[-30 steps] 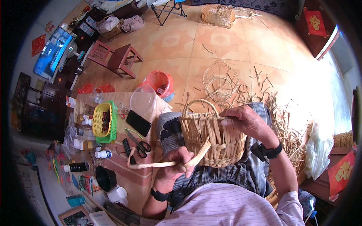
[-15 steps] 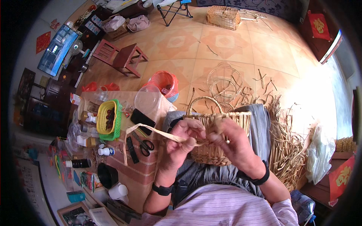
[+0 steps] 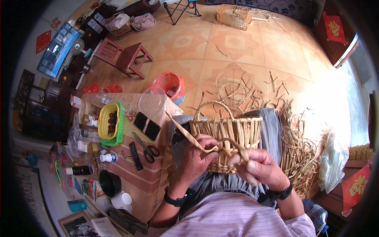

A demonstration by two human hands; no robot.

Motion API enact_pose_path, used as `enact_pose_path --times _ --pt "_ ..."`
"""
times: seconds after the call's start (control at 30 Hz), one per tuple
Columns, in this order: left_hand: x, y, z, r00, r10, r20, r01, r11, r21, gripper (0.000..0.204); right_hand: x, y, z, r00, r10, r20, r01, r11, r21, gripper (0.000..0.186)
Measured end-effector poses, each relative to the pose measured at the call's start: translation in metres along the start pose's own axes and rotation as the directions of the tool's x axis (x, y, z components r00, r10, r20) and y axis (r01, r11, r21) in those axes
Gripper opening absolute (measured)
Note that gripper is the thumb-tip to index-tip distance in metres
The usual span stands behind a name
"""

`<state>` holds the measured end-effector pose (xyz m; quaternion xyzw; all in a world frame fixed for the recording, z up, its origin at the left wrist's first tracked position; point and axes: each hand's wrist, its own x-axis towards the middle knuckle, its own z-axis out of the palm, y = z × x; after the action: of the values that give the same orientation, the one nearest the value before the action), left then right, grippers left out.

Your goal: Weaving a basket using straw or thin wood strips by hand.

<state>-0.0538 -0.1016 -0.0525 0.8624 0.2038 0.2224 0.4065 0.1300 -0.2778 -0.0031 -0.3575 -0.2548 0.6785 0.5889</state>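
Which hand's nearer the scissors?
Left. The left hand is to the right of the scissors, at the basket's near side; the right hand is farther right, beyond the left.

White glare on right-hand floor [image 3: 327, 100], black fisheye rim, left edge perhaps soft.

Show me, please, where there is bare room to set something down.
Bare: the table between scissors and white cup, and floor between red chair and mesh cage. Crowded: the table left of the yellow basket, and floor right of the woven basket, heaped with dried strips.
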Motion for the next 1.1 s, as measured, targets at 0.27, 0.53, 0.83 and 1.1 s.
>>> enact_pose_path --times 0.27,0.53,0.83,1.1 --pt "-0.006 -0.006 0.007 0.990 -0.127 -0.055 0.115 0.978 -0.176 0.029 -0.036 0.026 -0.025 0.922 -0.297 0.250 0.327 0.941 -0.090 0.036" --pt "-0.001 -0.010 -0.004 0.998 -0.010 -0.059 0.002 0.991 -0.137 0.016 -0.047 0.010 -0.050 0.762 -0.526 -0.378 0.551 0.833 -0.047 0.032" --pt "0.019 0.039 -0.020 0.979 -0.100 -0.176 0.066 0.980 -0.188 0.011 -0.032 -0.002 -0.004 0.981 0.066 -0.181 -0.169 0.750 -0.640 0.043" --pt "0.036 0.064 -0.033 0.981 -0.196 -0.006 0.180 0.911 -0.371 0.022 0.034 0.025 0.014 0.982 -0.131 -0.138 0.085 0.951 -0.297 0.027"
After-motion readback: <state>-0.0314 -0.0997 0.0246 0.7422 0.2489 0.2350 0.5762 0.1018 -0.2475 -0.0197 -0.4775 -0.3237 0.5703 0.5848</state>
